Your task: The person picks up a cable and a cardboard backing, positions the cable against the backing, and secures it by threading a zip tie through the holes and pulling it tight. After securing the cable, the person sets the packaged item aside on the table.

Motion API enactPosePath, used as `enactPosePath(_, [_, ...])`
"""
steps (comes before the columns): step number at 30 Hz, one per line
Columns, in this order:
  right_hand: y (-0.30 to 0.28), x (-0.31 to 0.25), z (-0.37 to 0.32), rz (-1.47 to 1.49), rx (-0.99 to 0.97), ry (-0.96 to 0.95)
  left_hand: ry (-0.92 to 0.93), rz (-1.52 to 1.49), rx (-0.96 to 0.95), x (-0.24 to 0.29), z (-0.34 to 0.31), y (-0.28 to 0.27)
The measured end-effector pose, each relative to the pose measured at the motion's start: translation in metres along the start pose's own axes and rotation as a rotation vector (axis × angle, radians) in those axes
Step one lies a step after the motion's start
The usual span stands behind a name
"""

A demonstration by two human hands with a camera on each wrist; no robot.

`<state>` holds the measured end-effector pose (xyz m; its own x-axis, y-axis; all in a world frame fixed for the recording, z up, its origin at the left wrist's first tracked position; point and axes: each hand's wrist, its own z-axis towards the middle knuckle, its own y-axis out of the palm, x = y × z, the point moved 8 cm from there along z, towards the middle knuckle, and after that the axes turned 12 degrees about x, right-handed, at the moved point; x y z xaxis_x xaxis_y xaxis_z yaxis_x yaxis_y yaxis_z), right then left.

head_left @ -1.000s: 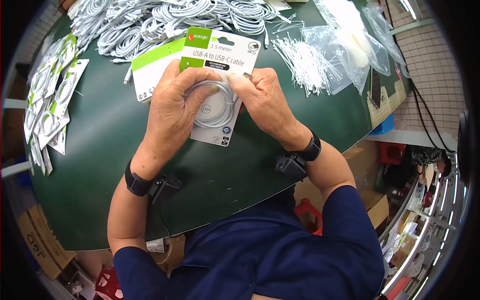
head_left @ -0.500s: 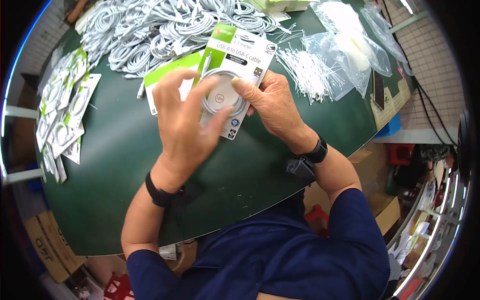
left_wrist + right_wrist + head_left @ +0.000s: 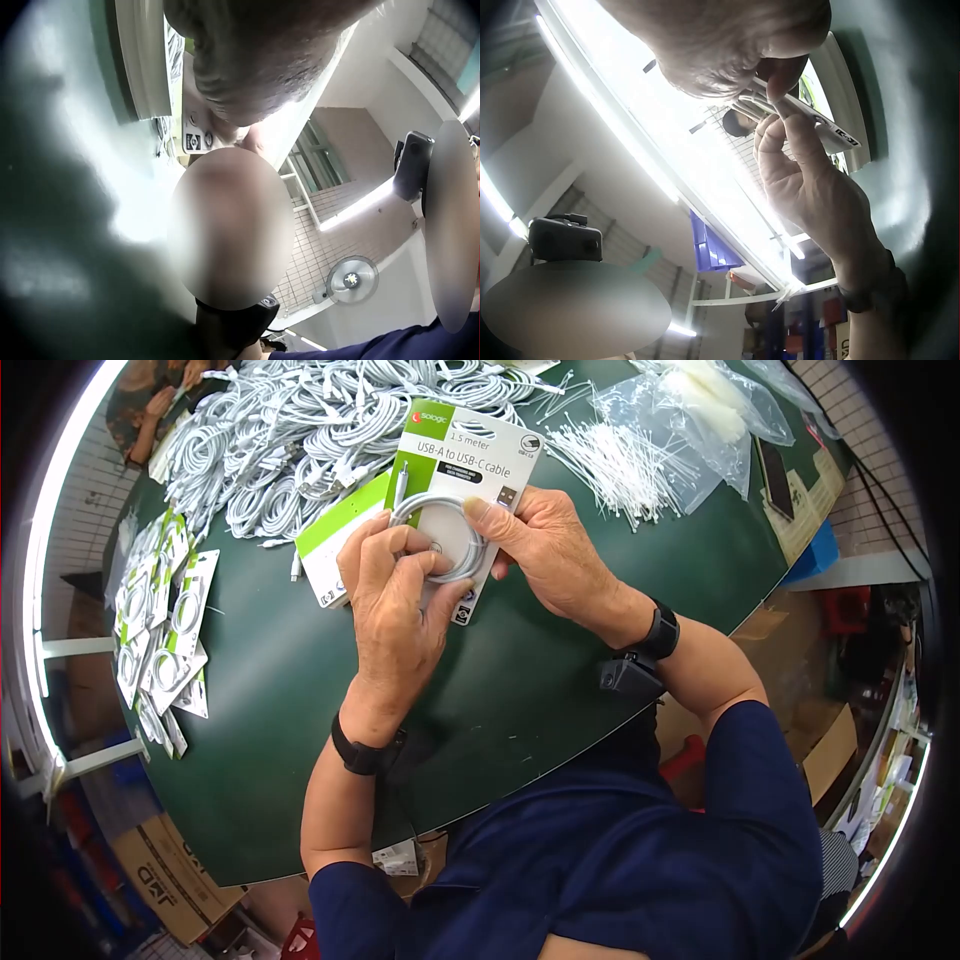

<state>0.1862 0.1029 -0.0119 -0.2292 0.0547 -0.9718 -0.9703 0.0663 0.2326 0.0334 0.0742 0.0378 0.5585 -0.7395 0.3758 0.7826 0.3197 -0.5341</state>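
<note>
A green and white cable card (image 3: 480,460) is held up over the table, with a coiled grey cable (image 3: 437,503) lying on its front. The right hand (image 3: 560,550) pinches the card's right edge, its thumb on top of the coil. Fingers of the left hand (image 3: 395,595) curl at the coil's left and lower part, the thumb near the card's lower edge. In the right wrist view, the left hand (image 3: 810,180) pinches at the coil and card (image 3: 832,133). A stack of similar cards (image 3: 335,560) lies behind the left hand.
Coiled grey cables (image 3: 300,440) are heaped along the far side. Packaged cable cards (image 3: 165,620) lie at the left. White ties (image 3: 620,470), plastic bags (image 3: 700,410) and a phone (image 3: 773,478) are at the right. Another person's hands show at the top left.
The left hand lifted off the coil with spread fingers, then came back onto its lower left part. The card tilted clockwise while the right hand kept its pinch.
</note>
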Motion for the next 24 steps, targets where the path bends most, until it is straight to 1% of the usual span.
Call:
enactPosePath(3, [0.000,0.004,-0.002,0.002,-0.007,0.019,0.026,-0.027,0.000,-0.006,0.001,-0.001])
enactPosePath(6, [0.001,0.004,-0.001,0.050,0.029,0.032,0.052,-0.039,0.031,-0.007,0.001,-0.002])
enactPosePath(7, [0.002,0.003,0.001,0.032,0.018,0.031,0.069,0.010,0.039,-0.005,0.000,-0.001])
enactPosePath(9, [-0.001,0.006,0.002,0.083,0.063,0.069,0.098,0.104,0.055,0.000,-0.003,0.002])
enactPosePath(14, [0.000,0.007,0.001,0.102,0.070,0.088,0.051,0.136,0.107,0.011,0.001,-0.005])
enactPosePath(17, [-0.001,0.014,0.000,0.100,0.057,0.114,0.091,0.162,0.057,0.010,-0.001,-0.002])
enactPosePath(21, [-0.002,0.018,-0.002,0.097,0.071,0.130,0.099,0.219,0.050,0.009,-0.004,0.005])
enactPosePath(24, [0.000,0.016,-0.003,0.080,0.072,0.133,0.119,0.167,0.044,0.003,-0.005,0.006])
